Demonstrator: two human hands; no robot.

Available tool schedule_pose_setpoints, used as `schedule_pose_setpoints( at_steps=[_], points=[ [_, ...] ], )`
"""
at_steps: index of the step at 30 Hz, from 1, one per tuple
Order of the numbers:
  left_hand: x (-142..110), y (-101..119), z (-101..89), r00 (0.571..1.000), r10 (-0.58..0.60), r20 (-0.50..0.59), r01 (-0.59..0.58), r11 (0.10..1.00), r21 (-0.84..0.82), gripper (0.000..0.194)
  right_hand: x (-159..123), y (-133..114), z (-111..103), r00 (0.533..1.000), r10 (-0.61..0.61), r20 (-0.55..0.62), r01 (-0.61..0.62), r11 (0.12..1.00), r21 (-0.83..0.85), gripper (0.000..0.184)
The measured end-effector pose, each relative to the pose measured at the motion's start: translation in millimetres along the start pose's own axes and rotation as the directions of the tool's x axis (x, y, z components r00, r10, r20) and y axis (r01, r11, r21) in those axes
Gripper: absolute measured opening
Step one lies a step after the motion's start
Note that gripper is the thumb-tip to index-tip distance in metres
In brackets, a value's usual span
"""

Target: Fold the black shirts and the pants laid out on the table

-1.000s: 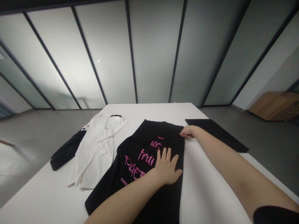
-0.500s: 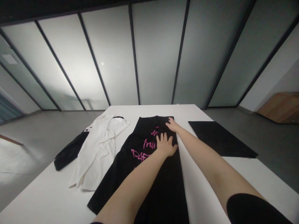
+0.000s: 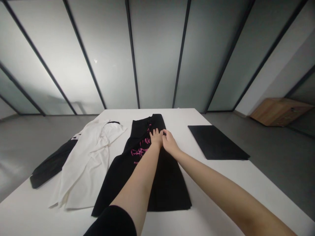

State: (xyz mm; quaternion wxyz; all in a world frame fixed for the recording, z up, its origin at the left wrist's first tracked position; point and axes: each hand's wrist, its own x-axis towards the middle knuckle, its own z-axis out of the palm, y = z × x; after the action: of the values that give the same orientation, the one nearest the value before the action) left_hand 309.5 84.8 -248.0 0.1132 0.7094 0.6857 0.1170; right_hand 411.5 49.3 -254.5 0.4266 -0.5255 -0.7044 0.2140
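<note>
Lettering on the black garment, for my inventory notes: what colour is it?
The lettering is pink, seen best in the head view.

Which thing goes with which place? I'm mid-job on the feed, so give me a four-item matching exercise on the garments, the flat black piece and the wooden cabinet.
Things
1. black garment with pink print
2. white garment
3. flat black piece
4. wooden cabinet

Places
A. off the table, at the picture's right
B. on the table, partly over a dark garment
C. mid-table, with the left hand on it
D. on the table's right side, apart from the garments

Pairs: 1-C, 2-B, 3-D, 4-A
</note>
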Motion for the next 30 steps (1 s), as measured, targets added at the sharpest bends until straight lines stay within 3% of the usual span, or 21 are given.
schedule_pose_setpoints(
  at_steps=[3, 6, 10, 14, 16, 18, 21, 24, 30],
  points=[
    [7, -5, -2.5, 0.995, -0.004, -0.101, -0.01, 0.99, -0.142, 0.05, -44, -11, 7, 0.995, -0.039, 0.088, 0.048, 0.994, -0.094, 0.065],
    [8, -12, -10.5, 0.97, 0.011, -0.244, -0.087, 0.949, -0.304, 0.041, -82, -21, 10, 0.956, 0.063, 0.287, 0.043, 0.937, -0.348, 0.069],
    [-5, -31, -31.1, 0.952, 0.013, -0.305, -0.121, 0.933, -0.338, 0.044, -98, -32, 8, 0.908, 0.148, 0.392, 0.092, 0.842, -0.531, 0.074],
    [-45, -51, -46.0, 0.952, -0.017, -0.305, -0.075, 0.955, -0.287, 0.031, -82, -38, 8, 0.899, 0.195, 0.391, 0.068, 0.821, -0.567, 0.075],
    [-76, -58, -44.0, 0.958, 0.011, -0.285, -0.053, 0.989, -0.141, 0.028, -71, -39, 9, 0.895, 0.207, 0.395, 0.065, 0.815, -0.575, 0.073],
    [-107, -65, -35.9, 0.974, 0.043, -0.222, -0.03, 0.998, 0.06, 0.036, -62, -39, 10, 0.891, 0.222, 0.397, 0.06, 0.808, -0.586, 0.071],
    [-136, -74, -20.8, 0.994, 0.038, -0.105, -0.016, 0.979, 0.205, 0.053, -50, -37, 14, 0.891, 0.23, 0.391, 0.053, 0.803, -0.594, 0.072],
    [-134, -81, -13.6, 0.996, 0.033, -0.079, -0.014, 0.974, 0.225, 0.062, -38, -33, 20, 0.898, 0.224, 0.378, 0.05, 0.803, -0.594, 0.072],
    [-83, -88, -20.5, 0.996, 0.066, -0.054, -0.056, 0.983, 0.176, 0.066, -1, -19, 27, 0.904, 0.238, 0.355, 0.038, 0.783, -0.621, 0.07]
  ],
)
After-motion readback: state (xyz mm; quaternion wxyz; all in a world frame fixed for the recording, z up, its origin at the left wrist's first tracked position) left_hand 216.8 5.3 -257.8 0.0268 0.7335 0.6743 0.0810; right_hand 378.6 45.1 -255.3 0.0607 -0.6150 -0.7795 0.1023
